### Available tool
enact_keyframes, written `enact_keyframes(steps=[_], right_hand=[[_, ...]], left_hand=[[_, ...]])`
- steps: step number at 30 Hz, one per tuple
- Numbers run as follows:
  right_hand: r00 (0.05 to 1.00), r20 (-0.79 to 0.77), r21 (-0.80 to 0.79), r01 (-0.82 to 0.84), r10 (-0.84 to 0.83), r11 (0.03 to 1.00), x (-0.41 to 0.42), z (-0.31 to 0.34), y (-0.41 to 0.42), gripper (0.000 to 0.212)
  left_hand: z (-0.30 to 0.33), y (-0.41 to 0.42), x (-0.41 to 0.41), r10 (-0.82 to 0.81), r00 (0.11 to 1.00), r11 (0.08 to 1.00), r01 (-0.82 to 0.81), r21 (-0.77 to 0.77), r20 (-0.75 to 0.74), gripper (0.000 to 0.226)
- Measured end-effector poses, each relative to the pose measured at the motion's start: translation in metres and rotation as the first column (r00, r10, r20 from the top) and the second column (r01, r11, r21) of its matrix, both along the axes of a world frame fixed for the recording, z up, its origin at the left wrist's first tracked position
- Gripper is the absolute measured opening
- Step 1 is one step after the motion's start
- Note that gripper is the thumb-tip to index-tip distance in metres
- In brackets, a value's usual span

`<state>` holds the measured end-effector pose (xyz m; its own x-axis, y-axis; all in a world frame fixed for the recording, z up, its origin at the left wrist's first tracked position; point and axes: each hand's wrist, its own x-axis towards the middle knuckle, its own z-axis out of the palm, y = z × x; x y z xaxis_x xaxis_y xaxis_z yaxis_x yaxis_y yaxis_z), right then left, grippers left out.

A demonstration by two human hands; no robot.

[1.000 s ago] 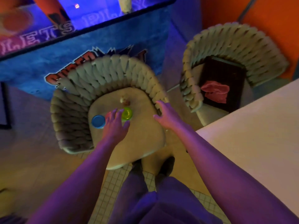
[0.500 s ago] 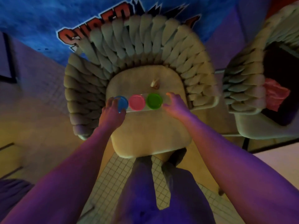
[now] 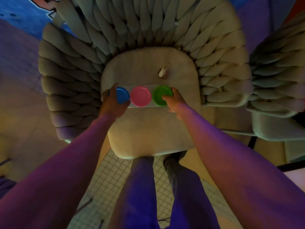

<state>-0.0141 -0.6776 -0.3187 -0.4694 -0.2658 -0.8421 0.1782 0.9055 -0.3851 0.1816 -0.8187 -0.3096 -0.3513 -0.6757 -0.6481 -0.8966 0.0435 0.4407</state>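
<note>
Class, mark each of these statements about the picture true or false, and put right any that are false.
1. The pink lid sits between the blue lid and the green lid. True.
2. The left hand grips the green lid. False: it grips the blue lid, and the right hand pinches the green lid.
3. The three lids lie in a row on a chair seat. True.
4. The small pale object rests on the pink lid. False: it lies apart from the lids, on the seat behind them.
</note>
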Motion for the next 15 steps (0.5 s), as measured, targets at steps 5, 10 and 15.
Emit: enact_keyframes(steps=[5,10,15], right_hand=[[0.991,-0.043,-0.023,0.126,-0.127,0.992,0.003,0.026,0.026,0.069],[0.97,-0.147,-0.049,0.187,-0.193,0.981,0.001,0.079,0.067,0.082],[0.937,-0.242,-0.098,0.235,-0.252,0.967,0.009,0.142,0.119,0.091]], left_hand=[[0.028,0.017,-0.006,-0.099,0.995,0.995,0.098,-0.026,-0.029,0.093],[0.069,0.039,-0.017,-0.277,0.96,0.96,0.275,-0.056,-0.032,0.111],[0.108,0.065,-0.039,-0.434,0.897,0.899,0.425,-0.11,-0.083,0.123]])
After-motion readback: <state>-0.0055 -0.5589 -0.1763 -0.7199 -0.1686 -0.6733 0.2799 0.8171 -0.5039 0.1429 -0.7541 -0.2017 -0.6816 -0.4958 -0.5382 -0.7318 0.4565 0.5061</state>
